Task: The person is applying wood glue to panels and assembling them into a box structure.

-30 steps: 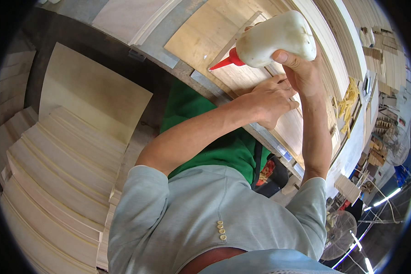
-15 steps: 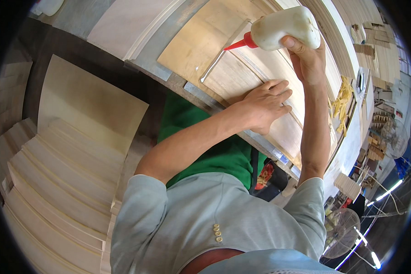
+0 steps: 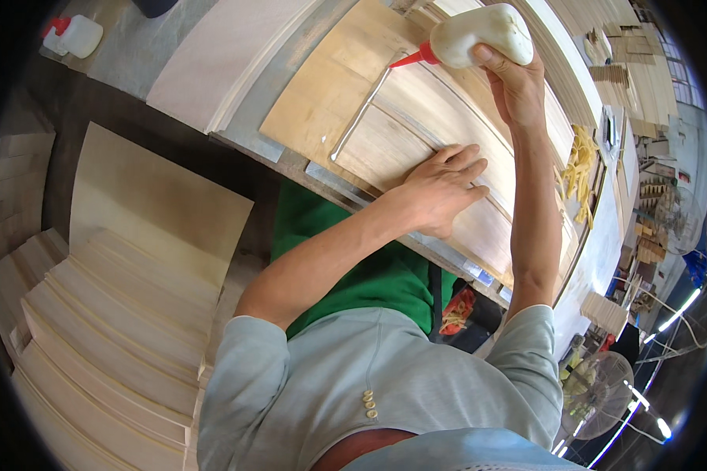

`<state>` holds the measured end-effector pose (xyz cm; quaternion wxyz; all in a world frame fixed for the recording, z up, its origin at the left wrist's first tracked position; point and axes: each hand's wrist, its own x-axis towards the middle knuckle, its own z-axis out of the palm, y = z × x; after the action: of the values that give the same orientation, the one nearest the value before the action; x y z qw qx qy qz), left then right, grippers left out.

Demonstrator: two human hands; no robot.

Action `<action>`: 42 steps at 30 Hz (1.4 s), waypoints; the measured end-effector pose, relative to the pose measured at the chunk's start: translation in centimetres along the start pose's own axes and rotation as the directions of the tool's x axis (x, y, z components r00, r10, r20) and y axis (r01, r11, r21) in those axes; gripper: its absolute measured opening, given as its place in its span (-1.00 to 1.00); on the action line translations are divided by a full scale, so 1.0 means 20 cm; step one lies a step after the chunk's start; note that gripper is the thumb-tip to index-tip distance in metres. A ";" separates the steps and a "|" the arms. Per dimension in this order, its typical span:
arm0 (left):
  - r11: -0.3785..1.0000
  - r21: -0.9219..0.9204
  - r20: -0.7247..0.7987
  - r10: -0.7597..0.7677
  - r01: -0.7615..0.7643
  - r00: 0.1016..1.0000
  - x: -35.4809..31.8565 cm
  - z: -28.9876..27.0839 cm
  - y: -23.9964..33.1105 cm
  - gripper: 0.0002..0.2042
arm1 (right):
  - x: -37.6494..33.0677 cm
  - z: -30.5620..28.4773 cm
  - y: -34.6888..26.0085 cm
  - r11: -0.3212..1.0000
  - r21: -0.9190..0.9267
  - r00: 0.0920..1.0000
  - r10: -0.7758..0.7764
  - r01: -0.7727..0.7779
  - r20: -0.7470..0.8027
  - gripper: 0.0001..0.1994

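My right hand [image 3: 517, 86] grips a white glue bottle [image 3: 479, 35] tipped on its side, its red nozzle [image 3: 408, 58] pointing left and down. The nozzle tip is at a line of white glue [image 3: 360, 118] along the end of a wooden panel [image 3: 385, 145]. That panel lies on a larger thin board [image 3: 310, 98] on the bench. My left hand [image 3: 446, 188] rests on the panel with fingers spread and holds nothing. Whether glue is flowing cannot be seen.
Left of the board lies a stack of pale sheets [image 3: 220, 59]. A second white bottle with a red cap [image 3: 80, 36] stands at the far left. Stacked boards [image 3: 126, 314] fill the lower left. Yellow strips [image 3: 577, 173] lie to the right, near a fan [image 3: 597, 392].
The bottle's tip has moved along the glue line toward its far end. The whole view has shifted slightly, bringing the second bottle into sight. My left hand stays on the panel.
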<state>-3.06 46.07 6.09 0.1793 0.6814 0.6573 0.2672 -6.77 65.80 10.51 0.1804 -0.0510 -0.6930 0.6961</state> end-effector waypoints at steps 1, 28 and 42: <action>1.000 0.005 0.000 -0.001 0.001 1.000 0.00 0.00 0.00 -0.29 | 0.01 -0.01 0.01 1.000 0.004 1.000 -0.009 0.009 -0.013 -0.64; 0.997 0.036 -0.306 -0.055 0.069 0.950 -0.10 -0.31 -0.11 -0.37 | -0.98 -0.67 -0.78 0.763 -0.541 0.874 0.062 -0.353 -0.482 -0.51; 0.578 0.315 -0.408 -0.634 0.753 0.657 -0.53 -0.90 -0.61 -0.23 | -0.92 -1.08 -0.24 -0.374 -0.909 0.897 0.316 -0.183 -0.310 -0.86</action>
<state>-23.52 34.44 11.74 0.0195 0.3486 0.9322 0.0952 18.22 80.21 11.18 -0.1244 -0.2982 -0.9384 -0.1222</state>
